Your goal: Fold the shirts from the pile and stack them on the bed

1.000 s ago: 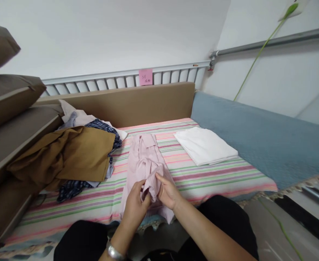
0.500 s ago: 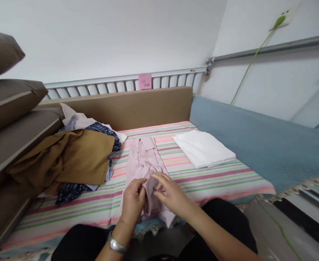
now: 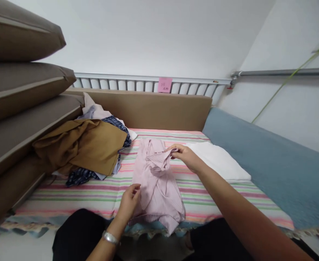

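A pale pink striped shirt [image 3: 156, 185] lies lengthwise on the striped sheet [image 3: 94, 192] in front of me. My right hand [image 3: 185, 156] reaches out over it and pinches a bunched fold of the pink cloth near the shirt's far end. My left hand [image 3: 129, 201], with a silver bracelet at the wrist, grips the shirt's near left edge, fingers curled on the fabric. The shirt's hem hangs over the front edge of the bed.
A pile of clothes with a mustard-brown garment [image 3: 91, 146] on top lies at the left. A folded white cloth [image 3: 220, 161] sits at the right, beside a blue cover [image 3: 260, 159]. Brown cushions [image 3: 20, 90] stack at the far left. A tan headboard [image 3: 159, 108] closes the back.
My right hand has carried the pink fold away from me toward the shirt's far end. The left hand stayed at the near edge. My view has turned left.
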Demonstrator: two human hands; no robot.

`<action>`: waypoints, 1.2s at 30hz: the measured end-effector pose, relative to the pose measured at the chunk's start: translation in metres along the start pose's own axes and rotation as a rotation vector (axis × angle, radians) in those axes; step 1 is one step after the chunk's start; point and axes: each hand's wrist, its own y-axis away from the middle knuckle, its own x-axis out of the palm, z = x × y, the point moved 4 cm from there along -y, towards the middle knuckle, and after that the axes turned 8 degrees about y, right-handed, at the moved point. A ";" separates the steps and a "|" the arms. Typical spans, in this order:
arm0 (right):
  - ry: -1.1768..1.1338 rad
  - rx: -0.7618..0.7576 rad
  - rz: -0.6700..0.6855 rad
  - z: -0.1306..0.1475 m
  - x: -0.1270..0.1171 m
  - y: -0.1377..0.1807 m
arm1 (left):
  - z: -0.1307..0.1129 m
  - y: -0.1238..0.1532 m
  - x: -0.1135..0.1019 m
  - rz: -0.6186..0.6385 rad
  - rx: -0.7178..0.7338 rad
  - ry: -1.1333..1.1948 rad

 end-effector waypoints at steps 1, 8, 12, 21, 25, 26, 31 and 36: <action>-0.024 0.008 -0.008 0.001 -0.003 -0.009 | 0.008 0.002 0.000 0.012 -0.009 -0.044; -0.156 0.025 -0.200 -0.007 -0.012 -0.069 | 0.027 0.014 0.012 0.223 0.028 -0.322; -0.065 0.063 -0.398 -0.009 -0.022 -0.095 | 0.032 0.009 0.013 0.292 -0.021 -0.390; 0.988 0.110 -0.565 0.014 -0.044 -0.131 | 0.020 0.013 0.016 0.357 -0.006 -0.496; 1.276 0.266 -0.422 0.018 -0.047 -0.147 | 0.018 0.014 0.016 0.365 0.012 -0.513; 1.278 0.297 -0.408 0.018 -0.048 -0.150 | 0.019 0.014 0.016 0.368 0.014 -0.513; 1.247 0.419 -0.373 0.011 -0.057 -0.158 | 0.031 0.010 0.013 0.388 0.031 -0.499; 1.178 0.552 -0.303 -0.001 -0.078 -0.174 | 0.038 0.012 0.018 0.346 0.034 -0.592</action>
